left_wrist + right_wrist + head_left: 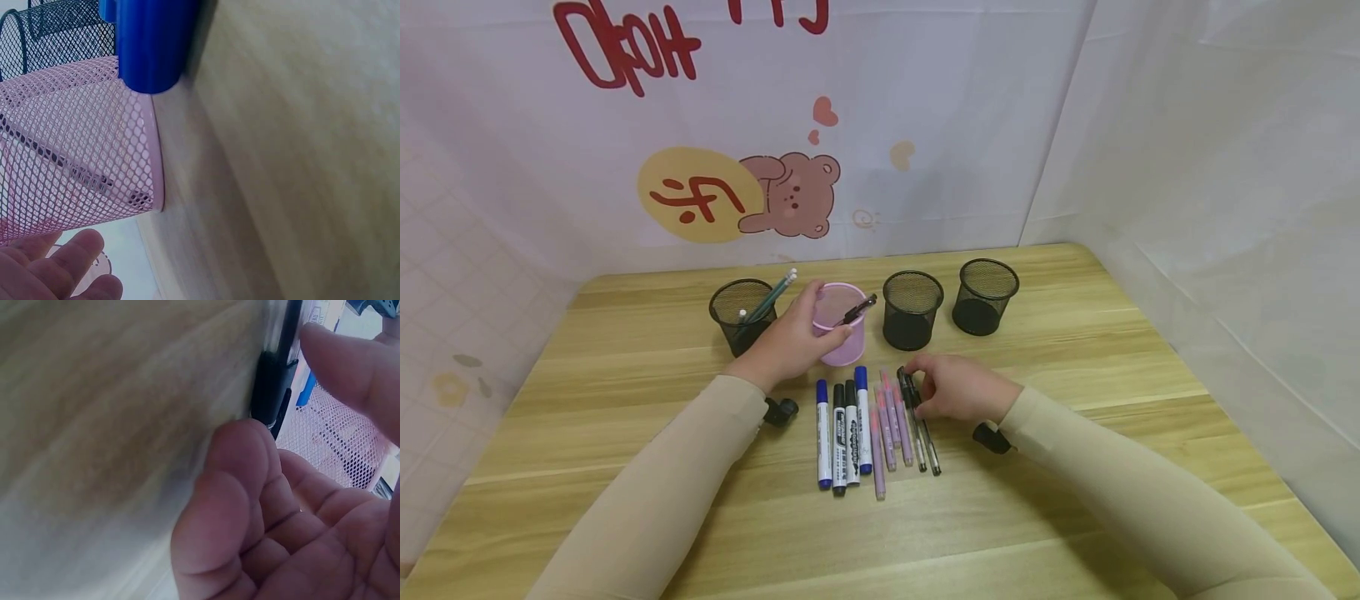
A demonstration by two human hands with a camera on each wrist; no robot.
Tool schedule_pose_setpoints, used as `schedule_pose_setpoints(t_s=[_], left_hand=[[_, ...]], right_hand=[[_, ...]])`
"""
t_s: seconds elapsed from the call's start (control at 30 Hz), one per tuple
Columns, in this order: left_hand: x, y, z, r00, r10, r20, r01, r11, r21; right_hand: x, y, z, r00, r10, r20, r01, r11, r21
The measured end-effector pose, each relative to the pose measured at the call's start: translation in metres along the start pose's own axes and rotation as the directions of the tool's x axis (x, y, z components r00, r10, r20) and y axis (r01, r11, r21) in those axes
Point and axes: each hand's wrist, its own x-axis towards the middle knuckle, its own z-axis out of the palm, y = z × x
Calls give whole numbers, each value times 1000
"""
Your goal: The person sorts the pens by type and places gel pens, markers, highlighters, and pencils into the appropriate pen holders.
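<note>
My left hand [788,340] grips the pink mesh pen cup [844,348], thumb across its front and fingers at the far side. A black pen [856,312] leans inside that cup; it shows through the mesh in the left wrist view. My right hand [958,387] is at two clear-barrelled gel pens with black caps [917,421], lying side by side on the table. Bent fingers [240,450] meet the capped end of a gel pen [272,387] in the right wrist view, and the thumb lies along its other side.
Pink highlighters [892,417] and blue and black markers [840,433] lie in a row left of the gel pens. A black mesh cup [730,310] holds green pencils [767,298]. Two more black mesh cups [912,321] stand to the right, before the white curtain [940,200].
</note>
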Motion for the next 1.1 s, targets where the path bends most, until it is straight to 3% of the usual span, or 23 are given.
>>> schedule_pose_setpoints(t_s=[0.47, 0.87, 1.1], left_hand=[[1, -2, 1, 1000, -1, -1, 1, 1000, -1], [0, -1, 1, 1000, 1, -4, -1, 1000, 6], [0, -1, 1, 1000, -6, 1, 6, 1000, 7]], right_hand=[[-3, -1, 2, 999, 50, -17, -50, 998, -40], [-3, -1, 5, 997, 67, 36, -66, 998, -13], [-5, -1, 4, 997, 72, 3, -72, 996, -49]])
